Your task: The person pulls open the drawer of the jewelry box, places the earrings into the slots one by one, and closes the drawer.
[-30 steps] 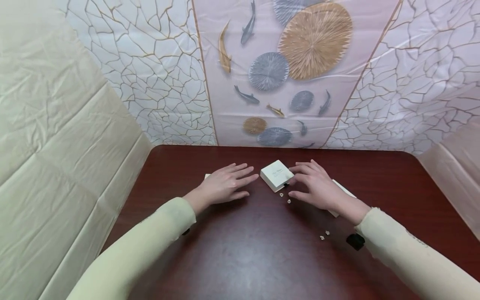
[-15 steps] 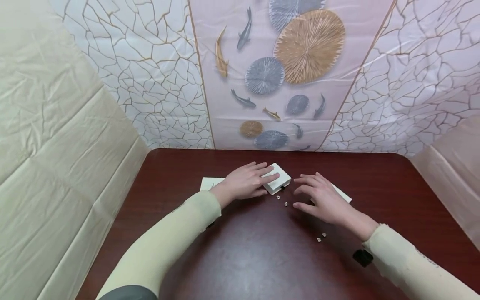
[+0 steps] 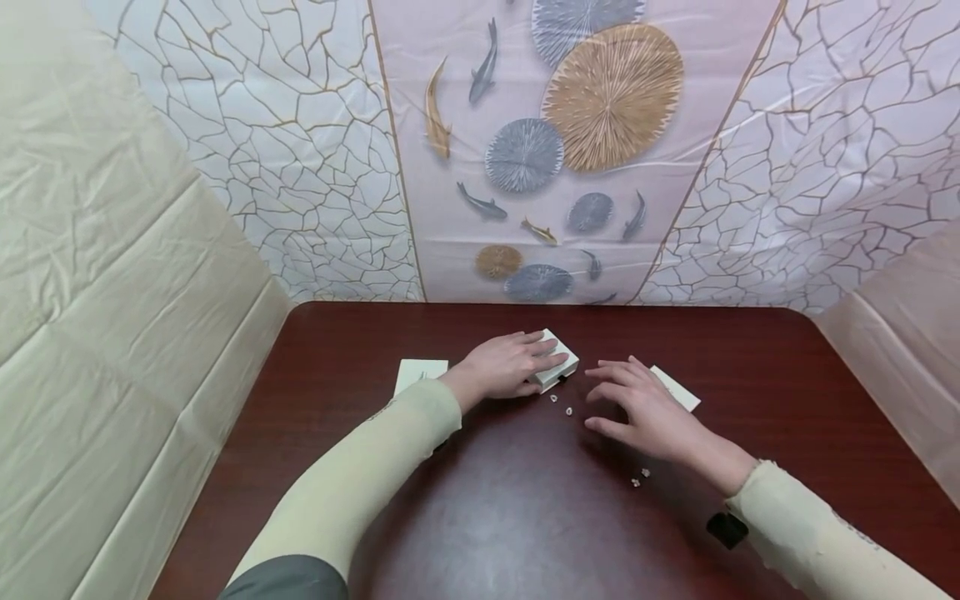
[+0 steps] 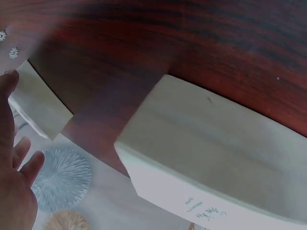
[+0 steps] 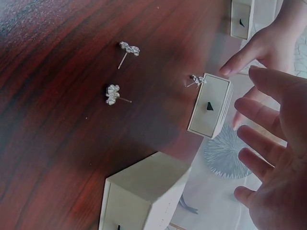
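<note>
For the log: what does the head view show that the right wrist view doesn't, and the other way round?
Only the head view shows the sleeves and the black device beside the right one.

Only the right wrist view shows the thin pins of the earrings and the black tab on the left box.

Both show the left box, middle box, right box, earrings, left hand, right hand, table and backdrop.

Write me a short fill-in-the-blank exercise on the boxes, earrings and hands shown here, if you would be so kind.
1. The left hand is at the ____ one of the three white boxes.
2. The tab on that box's front is ____ in colour.
3. Altogether, ____ small earrings lie on the dark red table.
4. The right hand holds ____.

Missing words: middle; black; four; nothing.
</note>
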The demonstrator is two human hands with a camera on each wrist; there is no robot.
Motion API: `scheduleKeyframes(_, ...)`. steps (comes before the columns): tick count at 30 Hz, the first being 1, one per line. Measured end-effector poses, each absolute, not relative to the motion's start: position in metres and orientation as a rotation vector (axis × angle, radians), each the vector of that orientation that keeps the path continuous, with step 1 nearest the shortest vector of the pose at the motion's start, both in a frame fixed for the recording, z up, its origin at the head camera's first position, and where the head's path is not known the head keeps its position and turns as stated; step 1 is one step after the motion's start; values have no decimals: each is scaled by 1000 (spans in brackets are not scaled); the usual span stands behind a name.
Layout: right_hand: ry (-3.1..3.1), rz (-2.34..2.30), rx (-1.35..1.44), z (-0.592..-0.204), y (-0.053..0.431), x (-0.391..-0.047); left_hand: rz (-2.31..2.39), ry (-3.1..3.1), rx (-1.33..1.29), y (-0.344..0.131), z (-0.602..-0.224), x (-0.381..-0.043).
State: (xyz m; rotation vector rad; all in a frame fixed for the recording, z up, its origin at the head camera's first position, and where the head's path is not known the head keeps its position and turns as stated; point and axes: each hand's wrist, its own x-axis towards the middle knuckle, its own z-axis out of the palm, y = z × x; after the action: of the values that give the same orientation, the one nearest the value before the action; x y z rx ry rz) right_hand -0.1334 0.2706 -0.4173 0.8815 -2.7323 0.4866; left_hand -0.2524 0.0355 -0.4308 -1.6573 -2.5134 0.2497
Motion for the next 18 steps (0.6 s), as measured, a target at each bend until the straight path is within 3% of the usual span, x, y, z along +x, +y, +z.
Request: scheduleKeyframes(18, -2764, 496, 862, -422, 269, -136, 207, -2532, -1649, 33, -448, -256)
